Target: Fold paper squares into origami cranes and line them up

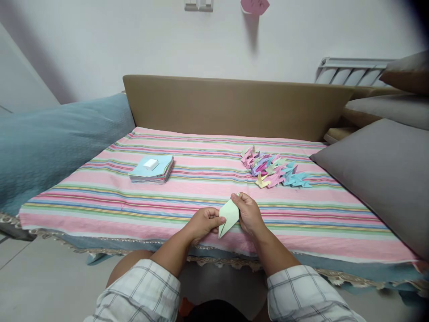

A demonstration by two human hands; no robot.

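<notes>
A pale green folded paper (229,216), shaped like a long diamond with a slit at its lower point, is held just above the striped cloth near the front edge. My left hand (205,223) pinches its lower left side between thumb and fingers. At its upper right, my right hand (248,213) grips the paper with the thumb on top. Beyond my right hand lies a cluster of folded paper cranes (271,167) in pink, purple, green, yellow and blue. The fingers under the paper are partly hidden.
A stack of coloured paper squares (152,170) with a small white block (150,164) on it sits on the left of the striped cloth (201,156). Grey cushions (378,179) border the right, a blue padded armrest (67,138) the left, a brown backrest (228,107) the far side.
</notes>
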